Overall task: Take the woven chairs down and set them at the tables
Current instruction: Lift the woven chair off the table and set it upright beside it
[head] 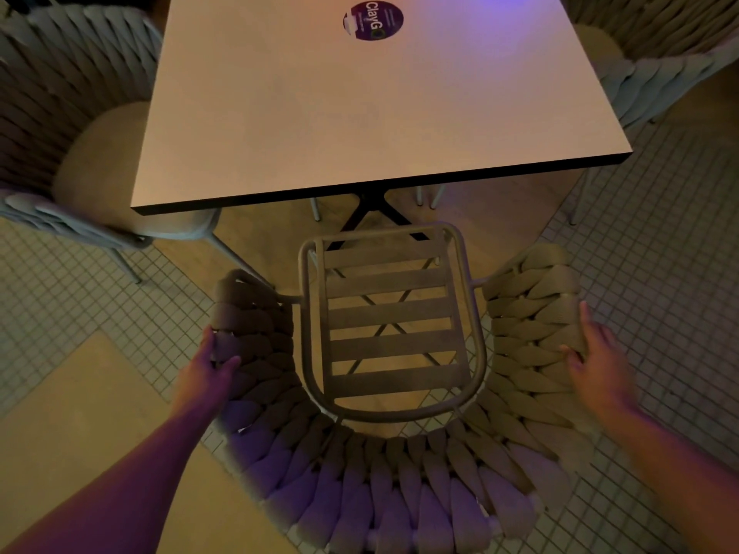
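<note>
**Both hands on the woven chair, in front of the bench**

I see the left hand (212, 363) clenched on the left arm of the woven chair (384, 473), thumb on the inner side and fingers wrapped around the outside of the thick braid. The right hand (596, 357) lies on the outer side of the right arm; its fingers are long and flat against the weave, the thumb hooks over the top, so the hold looks loose, more resting than squeezing. The picture is a little blurred here.

The chair stands upright on the floor, its curved back toward me and its open front toward the bench (360, 113). The slatted seat (390, 317) has no cushion, and through the slats I see the dark cross foot of the bench. The front of the seat is near the bench edge, not under it.

On the bench top there is a round dark sticker (373, 20). Another woven chair with cushion (76, 125) stands at the left side, and a third chair (656, 50) at the right. The floor (660, 241) is small square tiles.
</note>
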A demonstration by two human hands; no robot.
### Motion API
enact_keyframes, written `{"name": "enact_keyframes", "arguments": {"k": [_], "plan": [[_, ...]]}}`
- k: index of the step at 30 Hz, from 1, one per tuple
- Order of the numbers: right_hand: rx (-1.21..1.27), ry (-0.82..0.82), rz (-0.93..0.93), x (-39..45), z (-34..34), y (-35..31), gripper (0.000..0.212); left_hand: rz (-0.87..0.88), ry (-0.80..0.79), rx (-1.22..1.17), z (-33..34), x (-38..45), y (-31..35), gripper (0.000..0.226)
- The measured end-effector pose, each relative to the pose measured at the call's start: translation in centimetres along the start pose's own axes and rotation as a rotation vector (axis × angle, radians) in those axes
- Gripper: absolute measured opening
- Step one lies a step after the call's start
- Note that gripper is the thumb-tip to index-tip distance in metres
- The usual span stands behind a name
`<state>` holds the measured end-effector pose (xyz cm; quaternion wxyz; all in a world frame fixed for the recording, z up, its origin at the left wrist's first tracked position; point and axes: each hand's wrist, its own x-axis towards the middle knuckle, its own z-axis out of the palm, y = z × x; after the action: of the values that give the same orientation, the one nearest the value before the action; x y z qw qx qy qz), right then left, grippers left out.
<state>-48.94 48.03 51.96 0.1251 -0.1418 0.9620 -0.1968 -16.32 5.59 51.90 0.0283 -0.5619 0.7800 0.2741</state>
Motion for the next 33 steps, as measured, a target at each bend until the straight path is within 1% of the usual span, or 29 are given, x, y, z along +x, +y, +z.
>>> {"name": "enact_keyframes", "arguments": {"k": [10, 19, 21, 24, 26, 27, 29, 31, 33], "plan": [[-0.013, 0.003, 0.005, 0.6, 0.0, -0.4, 0.079, -0.006, -0.003, -0.035, 0.0, 0.0, 0.5, 0.076], [-0.055, 0.010, 0.094, 0.0, 0.8, -1.7, 0.079, -0.033, -0.038, -0.022, -0.3, -0.2, 1.0, 0.078], [-0.063, 0.017, 0.106, -0.3, 0.7, -2.1, 0.076, 0.004, -0.011, 0.028, -0.5, -0.6, 1.4, 0.079], [-0.086, 0.004, 0.125, -1.4, 0.3, -2.6, 0.076, 0.122, 0.063, 0.162, -0.4, -1.9, 3.0, 0.076], [-0.059, 0.001, 0.156, -2.4, -0.2, -2.9, 0.074, 0.212, 0.087, 0.211, 0.0, -3.0, 4.5, 0.073], [-0.039, 0.007, 0.167, -2.8, -0.4, -2.9, 0.072, 0.256, 0.079, 0.214, 0.3, -3.7, 5.4, 0.071], [0.002, 0.021, 0.181, -3.5, -1.1, -2.7, 0.069, 0.312, 0.009, 0.177, 1.0, -5.2, 7.8, 0.065], [0.080, 0.004, 0.188, -4.0, -1.6, -2.0, 0.064, 0.329, -0.093, 0.107, 2.1, -7.1, 10.0, 0.059], [0.218, -0.027, 0.183, -4.7, -2.4, -1.0, 0.058, 0.320, -0.195, 0.051, 3.6, -9.2, 12.6, 0.055]]}}
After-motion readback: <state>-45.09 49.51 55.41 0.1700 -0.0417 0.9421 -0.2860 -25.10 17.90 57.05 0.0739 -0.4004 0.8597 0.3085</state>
